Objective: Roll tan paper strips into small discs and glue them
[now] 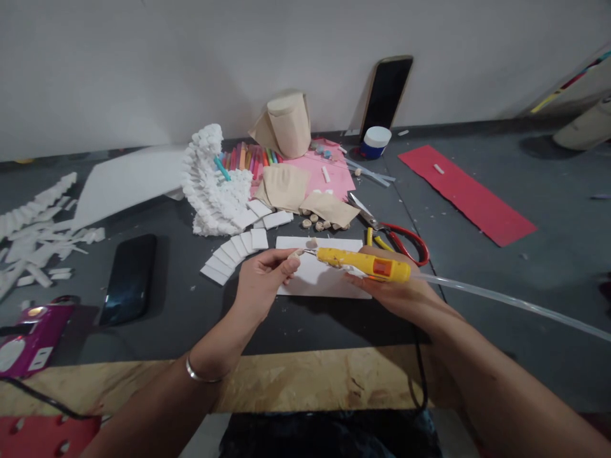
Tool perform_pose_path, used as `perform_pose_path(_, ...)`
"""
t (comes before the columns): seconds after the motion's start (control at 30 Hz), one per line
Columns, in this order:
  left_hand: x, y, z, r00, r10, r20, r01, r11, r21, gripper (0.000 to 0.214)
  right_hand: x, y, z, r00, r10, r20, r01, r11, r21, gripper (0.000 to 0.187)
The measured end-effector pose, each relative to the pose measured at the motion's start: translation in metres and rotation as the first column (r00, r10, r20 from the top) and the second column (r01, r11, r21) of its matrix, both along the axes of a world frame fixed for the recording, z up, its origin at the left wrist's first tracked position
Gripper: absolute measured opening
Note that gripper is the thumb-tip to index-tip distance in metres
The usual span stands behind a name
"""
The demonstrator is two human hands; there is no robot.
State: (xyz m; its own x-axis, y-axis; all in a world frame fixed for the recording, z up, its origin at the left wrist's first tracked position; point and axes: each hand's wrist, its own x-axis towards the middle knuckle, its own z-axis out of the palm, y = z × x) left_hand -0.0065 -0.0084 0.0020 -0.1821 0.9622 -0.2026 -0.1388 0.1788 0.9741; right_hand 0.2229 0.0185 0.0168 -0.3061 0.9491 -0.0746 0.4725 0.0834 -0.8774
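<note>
The right hand (405, 294) is closed around the yellow glue gun (363, 264), whose long axis lies near horizontal with the nozzle pointing left. The left hand (262, 280) pinches a small pale piece (296, 254) between thumb and fingertips, at the nozzle tip (material not discernible). Both are held above the white sheet (329, 283)

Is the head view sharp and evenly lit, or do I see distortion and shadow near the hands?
Head view: soft, even light; the left hand, the right hand and its glue gun look sharp; a soft shadow lies on the table under them; wide-angle distortion bends the base line of the wall.
</note>
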Motion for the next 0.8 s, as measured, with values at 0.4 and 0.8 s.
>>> perform_pose_path(0.4, 0.0018, 0.0005, 0.0021, 0.997, -0.009, 0.074, 0.010, 1.000, -0.022, 0.030, -0.0040, -0.0026, 0.0055, 0.993, 0.072, 0.095, -0.073, 0.997, 0.004, 0.025)
perform_pose_path(0.8, 0.0032, 0.0006, 0.0055, 0.995, -0.010, 0.102, 0.014, 0.999, -0.042, 0.031, -0.0007, -0.0001, -0.0017, 0.982, 0.070, 0.175, -0.083, 0.994, 0.073, 0.020)
